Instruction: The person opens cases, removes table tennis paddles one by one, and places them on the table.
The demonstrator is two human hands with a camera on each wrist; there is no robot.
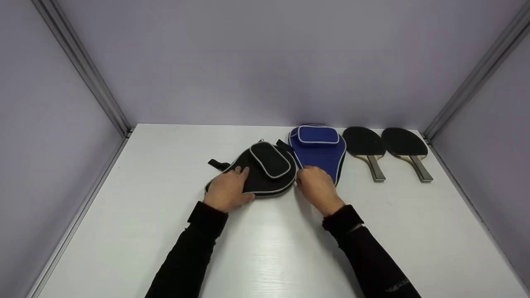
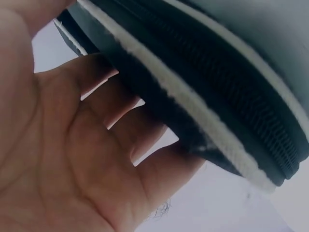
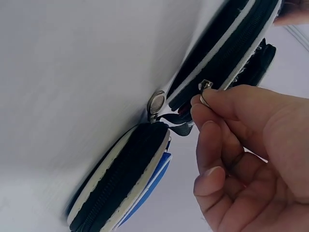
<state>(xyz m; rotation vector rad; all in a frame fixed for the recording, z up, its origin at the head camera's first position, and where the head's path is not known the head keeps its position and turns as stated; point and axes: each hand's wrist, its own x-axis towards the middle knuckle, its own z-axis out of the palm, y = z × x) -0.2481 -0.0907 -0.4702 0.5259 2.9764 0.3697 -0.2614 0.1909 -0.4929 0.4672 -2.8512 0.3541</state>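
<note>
A black table tennis bat case (image 1: 261, 182) with white piping and a small front pocket lies tilted on the table. My left hand (image 1: 227, 190) rests on its narrow end, fairly straight fingers pressing the top and the thumb along the near edge. At the wide end, my right hand (image 1: 316, 186) pinches a metal zipper pull (image 3: 204, 99) between thumb and forefinger. In the right wrist view, the closed zipper teeth run along the black case's side. Just beyond that hand lies a blue bat case (image 1: 316, 155), partly covered by it, with its own zipper pull (image 3: 156, 104).
Two black-faced table tennis bats (image 1: 364, 141) lie side by side right of the blue case, handles toward me. A black strap (image 1: 218, 164) sticks out left of the black case. Pale panels (image 1: 265, 62) enclose the white table (image 1: 265, 256) at the back and sides.
</note>
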